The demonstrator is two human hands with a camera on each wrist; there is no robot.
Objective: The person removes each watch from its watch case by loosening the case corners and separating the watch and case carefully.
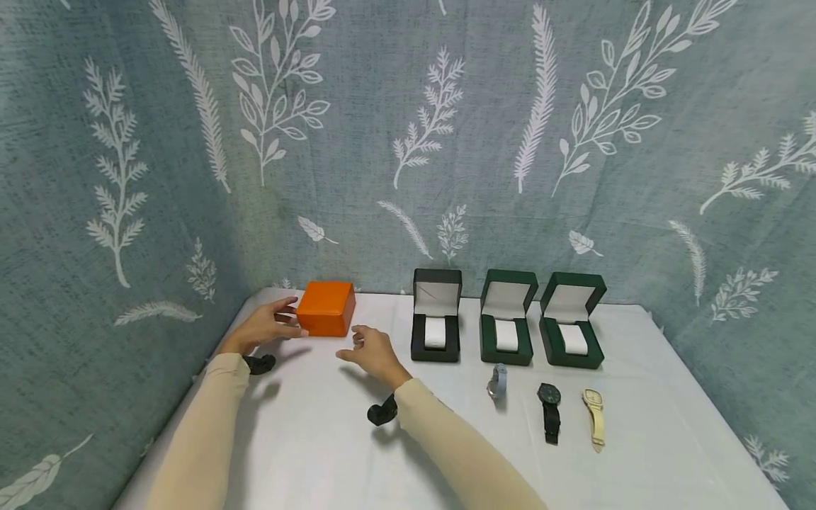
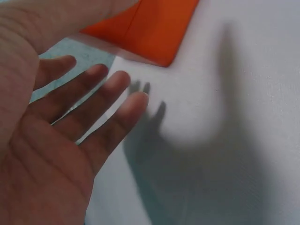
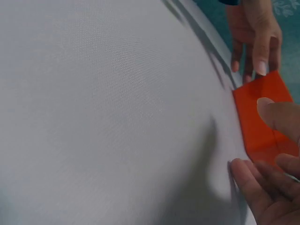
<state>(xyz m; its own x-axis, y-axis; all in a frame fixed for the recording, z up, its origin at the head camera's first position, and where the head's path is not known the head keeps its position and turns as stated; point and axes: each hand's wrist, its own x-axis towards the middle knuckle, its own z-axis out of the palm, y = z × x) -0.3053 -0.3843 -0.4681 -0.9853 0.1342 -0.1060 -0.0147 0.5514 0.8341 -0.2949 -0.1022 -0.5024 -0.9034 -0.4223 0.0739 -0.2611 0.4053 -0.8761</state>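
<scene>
A closed orange box (image 1: 325,308) sits at the back left of the white table. My left hand (image 1: 266,326) is at the box's left side, its fingers spread and extended. In the left wrist view the palm (image 2: 44,173) is bare, and the thumb overlaps the orange box (image 2: 161,35); whether it touches cannot be told. To the right of the box, and apart from it in the head view, my right hand (image 1: 376,354) holds nothing, its fingers loosely bent. The right wrist view has the orange box (image 3: 262,112) between both hands, partly hidden by the right hand's fingers (image 3: 251,183).
Right of the box stand a black watch box (image 1: 436,292) and two green ones (image 1: 510,290) (image 1: 574,294), lids raised, white cushions inside. In front lie a silver watch (image 1: 497,382), a black watch (image 1: 550,411) and a gold-coloured watch (image 1: 594,418). A patterned curtain (image 1: 357,142) hangs behind.
</scene>
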